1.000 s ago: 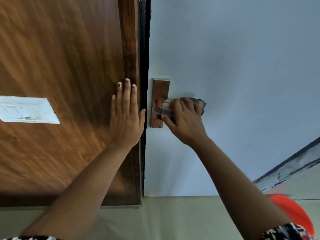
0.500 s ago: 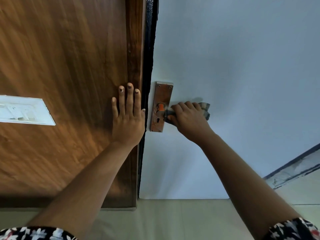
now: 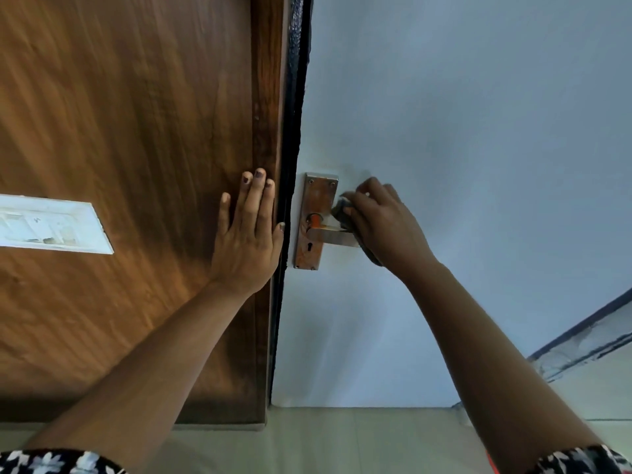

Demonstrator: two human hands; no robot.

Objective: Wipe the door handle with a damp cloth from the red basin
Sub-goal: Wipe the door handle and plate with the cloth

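Note:
A metal lever handle [image 3: 333,236] sticks out of a rusty brown backplate [image 3: 316,200] with a keyhole, on the pale blue door [image 3: 461,131]. My right hand [image 3: 383,224] presses a grey damp cloth [image 3: 342,210] against the outer part of the lever; most of the cloth is hidden under my fingers and palm. My left hand [image 3: 248,234] lies flat with fingers spread on the brown wooden frame [image 3: 136,148], just left of the door's edge. The red basin is out of view.
A white switch plate [image 3: 51,224] is fixed on the wooden panel at the left. A dark gap [image 3: 290,131] runs between frame and door. Beige floor [image 3: 342,439] lies below. A dark-edged skirting strip [image 3: 581,340] runs at the lower right.
My right hand has slid with the cloth along the lever away from the backplate, uncovering the lever's inner part. The red basin has dropped out of view as my head moved. My left hand stays put.

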